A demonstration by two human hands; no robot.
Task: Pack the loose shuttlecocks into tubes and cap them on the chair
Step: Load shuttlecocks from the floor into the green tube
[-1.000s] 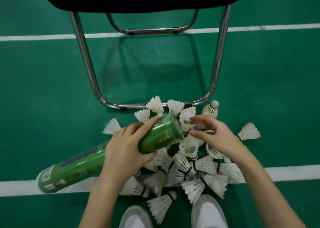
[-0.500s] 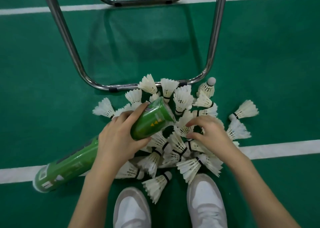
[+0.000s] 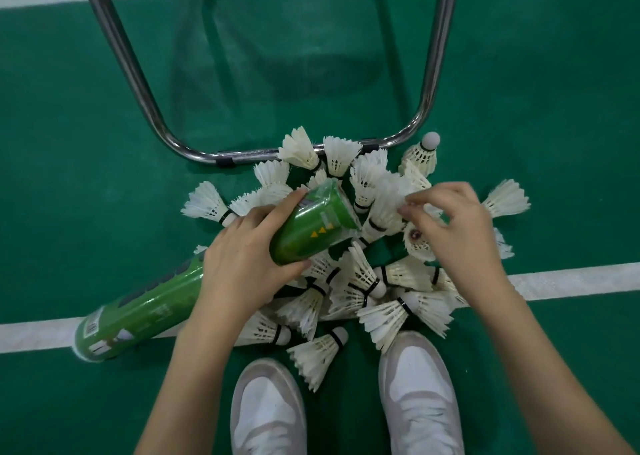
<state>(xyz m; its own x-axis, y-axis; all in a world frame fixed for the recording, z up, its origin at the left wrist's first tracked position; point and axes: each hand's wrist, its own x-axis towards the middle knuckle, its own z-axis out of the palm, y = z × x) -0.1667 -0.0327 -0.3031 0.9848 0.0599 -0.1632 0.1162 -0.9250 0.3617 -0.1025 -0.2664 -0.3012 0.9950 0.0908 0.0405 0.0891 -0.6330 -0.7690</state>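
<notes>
A heap of several white feather shuttlecocks [image 3: 360, 281] lies on the green court floor in front of my shoes. My left hand [image 3: 242, 264] grips a long green tube [image 3: 311, 226] around its middle, with the open end tilted up toward the heap's far side and the base end [image 3: 104, 337] resting near the white line at lower left. My right hand [image 3: 450, 226] is over the right side of the heap, and its fingertips pinch the feathers of one shuttlecock [image 3: 391, 209] just right of the tube's mouth.
The chrome frame of the chair [image 3: 145, 101] stands just behind the heap; its seat is out of view. My two white shoes [image 3: 419, 392] sit at the bottom edge. A lone shuttlecock [image 3: 424, 151] stands upright by the frame's right bend.
The view has tilted down, so the chair seat has left the frame. My right hand has reached into the heap and lifted a shuttlecock by its feathers toward the tube's mouth. My left hand keeps its grip.
</notes>
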